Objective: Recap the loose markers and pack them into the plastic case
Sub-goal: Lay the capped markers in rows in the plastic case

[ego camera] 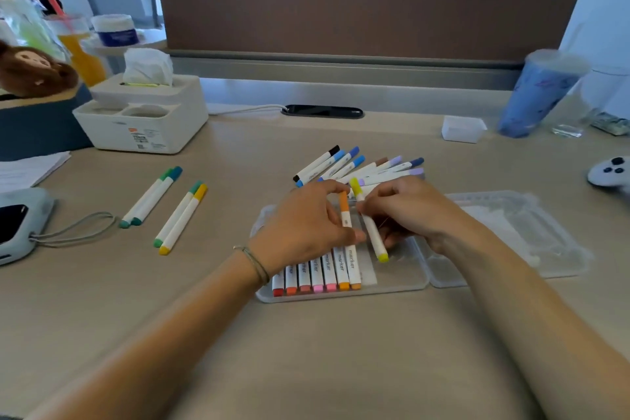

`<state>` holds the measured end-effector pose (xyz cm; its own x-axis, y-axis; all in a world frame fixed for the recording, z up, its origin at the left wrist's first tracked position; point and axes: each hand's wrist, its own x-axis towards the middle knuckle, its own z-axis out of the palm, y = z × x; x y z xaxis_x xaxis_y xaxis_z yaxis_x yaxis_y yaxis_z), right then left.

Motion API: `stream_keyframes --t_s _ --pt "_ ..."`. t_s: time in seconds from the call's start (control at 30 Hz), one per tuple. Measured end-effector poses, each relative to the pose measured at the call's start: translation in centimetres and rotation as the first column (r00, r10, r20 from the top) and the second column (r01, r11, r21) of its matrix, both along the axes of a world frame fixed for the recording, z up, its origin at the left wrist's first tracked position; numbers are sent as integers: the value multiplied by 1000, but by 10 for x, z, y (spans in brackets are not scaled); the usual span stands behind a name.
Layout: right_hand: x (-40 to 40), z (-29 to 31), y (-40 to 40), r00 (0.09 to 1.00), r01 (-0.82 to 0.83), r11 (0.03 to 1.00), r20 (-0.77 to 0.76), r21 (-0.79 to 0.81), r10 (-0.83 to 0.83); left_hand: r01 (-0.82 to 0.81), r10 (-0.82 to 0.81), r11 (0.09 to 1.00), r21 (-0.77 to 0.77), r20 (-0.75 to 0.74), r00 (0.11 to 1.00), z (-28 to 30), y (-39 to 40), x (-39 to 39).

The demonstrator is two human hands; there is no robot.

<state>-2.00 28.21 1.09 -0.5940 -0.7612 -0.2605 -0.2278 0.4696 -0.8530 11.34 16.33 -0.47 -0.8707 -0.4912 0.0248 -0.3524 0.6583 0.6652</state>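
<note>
Her left hand pinches an orange marker over the case; the right hand grips a yellow marker (tilted). Seven markers lie packed inside, others fanned on the table behind.

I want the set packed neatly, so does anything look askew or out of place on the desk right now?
Nothing is spilled or damaged. The yellow marker in the right hand lies slanted across the plastic case, unlike the straight packed row. Four green and yellow markers lie apart, far left of the case.
</note>
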Motion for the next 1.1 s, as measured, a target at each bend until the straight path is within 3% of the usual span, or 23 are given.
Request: stream_keyframes --t_s 0.17,0.4,0.6,0.73,1.1 --pt "-2 -3 3 1000 -6 1000 8 5 6 -8 25 967 -256 62 998 -2 -2 0" --pt "-5 0 9 996 -38 999 76 -7 38 50 -9 959 -280 146 989 -3 1 16" --pt "-5 4 13 987 -76 997 142 4 75 65 6 921 -385 179 984 -7 11 20" --pt "-2 4 12 991 -94 994 103 52 89 77 24 877 -474 202 979 -7 10 22" --pt "6 2 7 996 -91 992 15 85 90 164 -47 904 -395 288 956 -4 1 26"
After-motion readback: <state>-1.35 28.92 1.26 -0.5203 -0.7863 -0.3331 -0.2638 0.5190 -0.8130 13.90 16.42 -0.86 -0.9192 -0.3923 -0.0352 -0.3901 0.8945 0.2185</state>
